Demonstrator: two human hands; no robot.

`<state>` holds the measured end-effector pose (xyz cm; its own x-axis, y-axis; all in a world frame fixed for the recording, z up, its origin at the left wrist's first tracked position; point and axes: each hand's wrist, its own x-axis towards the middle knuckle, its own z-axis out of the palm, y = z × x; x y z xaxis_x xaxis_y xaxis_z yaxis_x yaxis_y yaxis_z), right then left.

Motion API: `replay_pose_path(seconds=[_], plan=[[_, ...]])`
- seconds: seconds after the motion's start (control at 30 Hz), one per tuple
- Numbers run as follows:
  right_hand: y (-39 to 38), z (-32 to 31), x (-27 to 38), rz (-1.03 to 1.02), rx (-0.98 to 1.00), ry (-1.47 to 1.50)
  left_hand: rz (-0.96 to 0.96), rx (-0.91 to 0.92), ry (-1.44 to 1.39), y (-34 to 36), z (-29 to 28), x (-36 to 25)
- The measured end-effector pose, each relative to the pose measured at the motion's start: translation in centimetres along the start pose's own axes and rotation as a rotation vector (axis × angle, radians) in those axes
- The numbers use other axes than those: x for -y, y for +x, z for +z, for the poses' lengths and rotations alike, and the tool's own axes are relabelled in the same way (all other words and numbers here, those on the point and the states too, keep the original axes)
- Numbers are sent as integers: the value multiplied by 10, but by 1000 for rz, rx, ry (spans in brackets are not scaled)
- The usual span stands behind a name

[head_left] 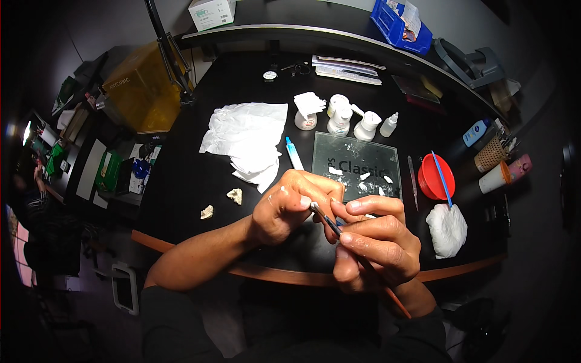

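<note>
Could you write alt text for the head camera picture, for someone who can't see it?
A person's left hand pinches a small white piece while the right hand holds a slim brush with its tip at that piece. On the black desk beyond are a translucent plate bearing white fragments, white bottles and a red bowl.

The dark sleeves look plain, and white smears dot the fingers.

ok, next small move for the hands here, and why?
Probably one light stroke of the brush over the small white piece: the left hand appears to pinch that piece at its fingertips, and the right hand holds the brush with its tip right at it.
</note>
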<state>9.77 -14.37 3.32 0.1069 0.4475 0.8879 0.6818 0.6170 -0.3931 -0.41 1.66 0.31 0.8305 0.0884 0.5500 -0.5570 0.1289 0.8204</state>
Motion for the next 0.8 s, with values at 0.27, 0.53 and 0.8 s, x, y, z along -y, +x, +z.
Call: replay_pose_path(seconds=[0.27,0.53,0.8], plan=[[0,-1,0,-4,2,-6,12,19,11,1,-2,0],[0,0,0,3,-6,4,2,14,40,0,-2,1],[-1,-2,1,4,4,-1,12,-13,15,1,0,3]])
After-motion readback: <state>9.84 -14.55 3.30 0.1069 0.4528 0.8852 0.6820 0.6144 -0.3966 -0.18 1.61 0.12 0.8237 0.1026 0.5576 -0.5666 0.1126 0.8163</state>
